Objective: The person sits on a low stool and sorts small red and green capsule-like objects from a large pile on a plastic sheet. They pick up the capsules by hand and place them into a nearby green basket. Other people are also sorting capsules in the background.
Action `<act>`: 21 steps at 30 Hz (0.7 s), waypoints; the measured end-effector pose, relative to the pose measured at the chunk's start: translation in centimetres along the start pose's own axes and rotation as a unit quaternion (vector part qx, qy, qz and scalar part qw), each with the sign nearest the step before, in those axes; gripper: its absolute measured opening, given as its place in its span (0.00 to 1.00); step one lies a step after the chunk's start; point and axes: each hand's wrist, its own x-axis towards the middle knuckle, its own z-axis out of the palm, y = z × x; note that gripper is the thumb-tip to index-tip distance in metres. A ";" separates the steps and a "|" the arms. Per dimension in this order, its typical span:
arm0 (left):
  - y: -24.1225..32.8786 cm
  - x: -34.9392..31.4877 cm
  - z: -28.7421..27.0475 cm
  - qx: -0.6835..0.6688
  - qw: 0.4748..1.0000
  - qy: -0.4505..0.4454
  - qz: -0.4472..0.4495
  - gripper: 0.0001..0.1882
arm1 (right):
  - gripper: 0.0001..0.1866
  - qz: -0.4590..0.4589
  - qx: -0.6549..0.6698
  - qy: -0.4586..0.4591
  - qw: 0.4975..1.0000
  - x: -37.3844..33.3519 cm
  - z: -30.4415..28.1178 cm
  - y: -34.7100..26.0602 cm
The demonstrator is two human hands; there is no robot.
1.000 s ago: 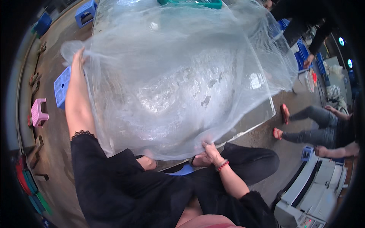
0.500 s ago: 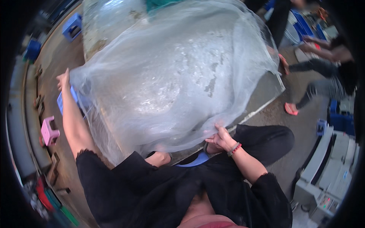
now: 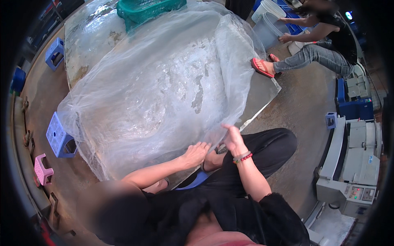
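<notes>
A wide sheet of sheer white netting (image 3: 156, 88) lies spread and rumpled over a low, pale, worn board (image 3: 260, 92). Its near edge gathers in front of my crossed legs. My left hand (image 3: 196, 155) is closed on this edge, its fingers bent into the mesh. Just to the right, my right hand (image 3: 233, 140), with a bead bracelet (image 3: 243, 157) at the wrist, is beside the same edge. Its thumb stands up apart from the fingers, and the netting touches the fingertips. The far left corner of the netting droops beside a blue stool (image 3: 59, 134).
A green basket (image 3: 150, 11) stands at the far end of the board. At the far right a seated person (image 3: 328, 41) holds a grey bucket (image 3: 269, 33), one red flip-flop (image 3: 262, 67) at the board's edge. A pink stool (image 3: 43, 169) stands left; grey machines (image 3: 349, 164) line the right.
My left hand has come from the far left corner of the netting to its near edge beside my right hand. My right thumb has lifted. The other person's hands are now on the bucket.
</notes>
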 end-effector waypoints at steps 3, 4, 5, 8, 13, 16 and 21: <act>0.7 0.3 -0.8 0.025 0.997 -0.049 0.060 0.20 | 0.34 -0.152 0.096 0.005 0.984 8.0 -4.6 -3.0; 0.4 -0.8 -1.6 0.037 0.996 -0.061 0.060 0.17 | 0.49 -0.143 0.035 0.112 0.983 6.8 -1.4 -5.7; 0.6 -1.3 -1.7 0.043 0.995 -0.073 0.053 0.17 | 0.57 -0.128 0.022 0.079 0.988 6.9 -0.9 -8.0; 1.0 -0.2 -2.9 0.073 0.992 -0.084 0.062 0.17 | 0.40 -0.111 -0.113 0.111 0.981 14.2 -3.4 -11.4; 0.9 1.6 -3.2 0.105 0.991 -0.088 -0.009 0.17 | 0.12 -0.206 -0.420 0.210 0.858 22.9 -11.0 -13.4; -1.6 -0.3 -3.4 0.124 0.985 -0.015 -0.117 0.16 | 0.17 -0.204 -0.601 0.293 0.715 18.3 -11.5 -13.5; -3.5 -0.2 -1.9 0.107 0.987 -0.051 -0.108 0.11 | 0.20 -0.077 -0.596 0.338 0.724 23.2 -23.2 -11.7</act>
